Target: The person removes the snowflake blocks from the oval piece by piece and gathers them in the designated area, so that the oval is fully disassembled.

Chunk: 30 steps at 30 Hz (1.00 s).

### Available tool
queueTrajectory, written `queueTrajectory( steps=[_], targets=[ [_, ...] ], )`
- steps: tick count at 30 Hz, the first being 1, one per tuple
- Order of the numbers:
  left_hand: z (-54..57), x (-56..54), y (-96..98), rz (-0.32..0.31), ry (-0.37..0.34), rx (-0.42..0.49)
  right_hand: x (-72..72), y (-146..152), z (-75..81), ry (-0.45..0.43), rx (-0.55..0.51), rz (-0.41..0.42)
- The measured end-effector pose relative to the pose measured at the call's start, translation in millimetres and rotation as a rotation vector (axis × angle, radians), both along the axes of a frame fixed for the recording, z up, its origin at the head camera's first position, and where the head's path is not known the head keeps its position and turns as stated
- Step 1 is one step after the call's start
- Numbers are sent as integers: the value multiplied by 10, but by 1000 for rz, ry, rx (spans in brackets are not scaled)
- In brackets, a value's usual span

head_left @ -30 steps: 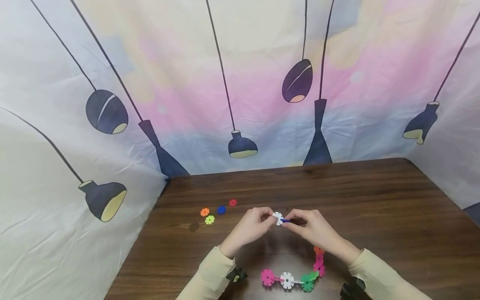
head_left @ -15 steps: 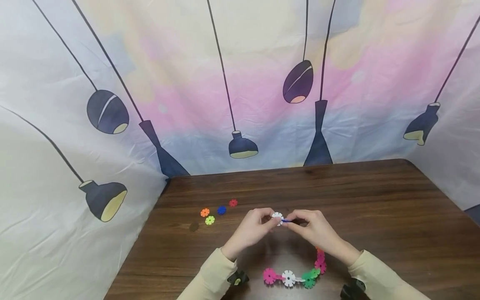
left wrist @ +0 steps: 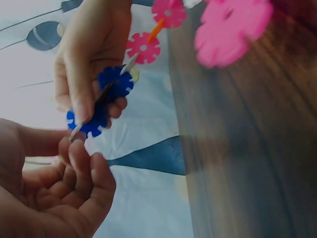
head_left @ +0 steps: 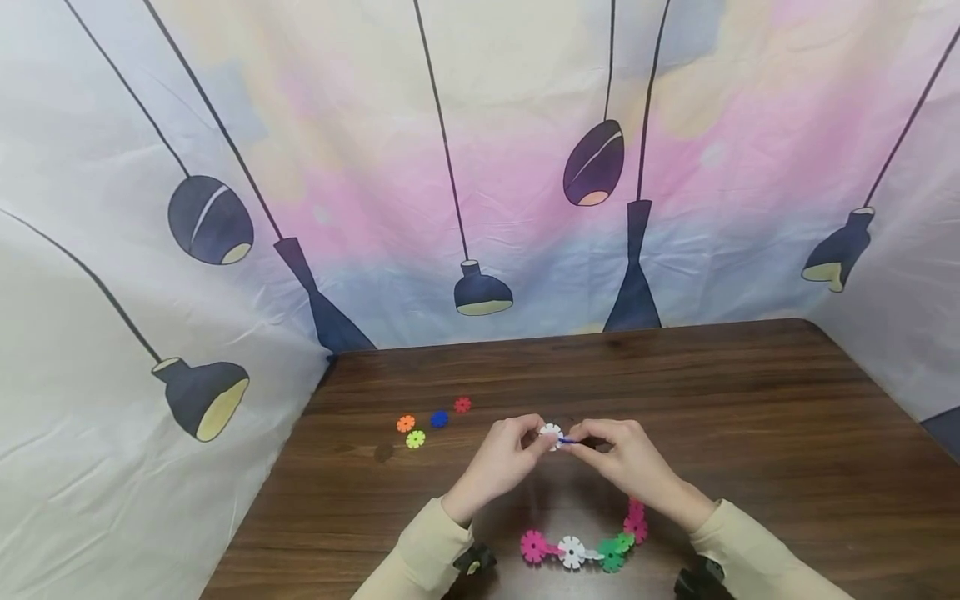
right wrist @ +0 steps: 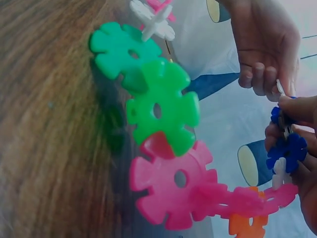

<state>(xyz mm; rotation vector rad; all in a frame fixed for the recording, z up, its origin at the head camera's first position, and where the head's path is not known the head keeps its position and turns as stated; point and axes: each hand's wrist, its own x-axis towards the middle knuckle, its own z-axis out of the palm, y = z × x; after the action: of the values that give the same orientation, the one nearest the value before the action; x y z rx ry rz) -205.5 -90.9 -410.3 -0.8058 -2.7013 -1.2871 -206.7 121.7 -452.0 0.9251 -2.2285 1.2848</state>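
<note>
In the head view my left hand (head_left: 501, 457) pinches a white notched flower-shaped disc (head_left: 551, 432) between thumb and fingers. My right hand (head_left: 628, 460) pinches a blue notched disc (left wrist: 91, 121), whose edge meets the white disc. Another blue disc (left wrist: 116, 82) lies against the right fingers in the left wrist view. From there a linked chain of discs runs down: white (right wrist: 280, 171), pink (right wrist: 173, 183), orange (right wrist: 247, 225) and light green (right wrist: 163, 109). Its far end, a pink disc (head_left: 533, 547), is near the table's front. How deep the white and blue slots engage is hidden by fingertips.
Loose discs lie on the wooden table (head_left: 720, 383) at the left: orange (head_left: 406, 424), yellow-green (head_left: 416, 439), blue (head_left: 439, 419) and red (head_left: 462, 405). A dark round spot (head_left: 384, 452) shows beside them. A printed cloth (head_left: 360, 208) hangs behind the table.
Both hands keep nearly the same place and grip. The chain's orange disc, visible below the right hand earlier, is now hidden in the head view. The camera view has shifted slightly.
</note>
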Motion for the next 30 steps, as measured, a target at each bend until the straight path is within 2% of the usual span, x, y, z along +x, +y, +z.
queueTrajectory(
  steps=[5,11,19,25,30],
  targets=[
    [39,-28,-52,-55,-60,-12,5,-6,14,26,14,49],
    [56,-18,-57,-53,-124,15,28,-22,23,33,22,34],
    [10,28,9,25,-58,20,38,-37,5,69,24,-29],
    [-34,44,57,87,-18,41,34,-35,-4,91,4,-39],
    [-47,50,72,108,6,47,28,-38,-6,110,-4,-47]
  ],
)
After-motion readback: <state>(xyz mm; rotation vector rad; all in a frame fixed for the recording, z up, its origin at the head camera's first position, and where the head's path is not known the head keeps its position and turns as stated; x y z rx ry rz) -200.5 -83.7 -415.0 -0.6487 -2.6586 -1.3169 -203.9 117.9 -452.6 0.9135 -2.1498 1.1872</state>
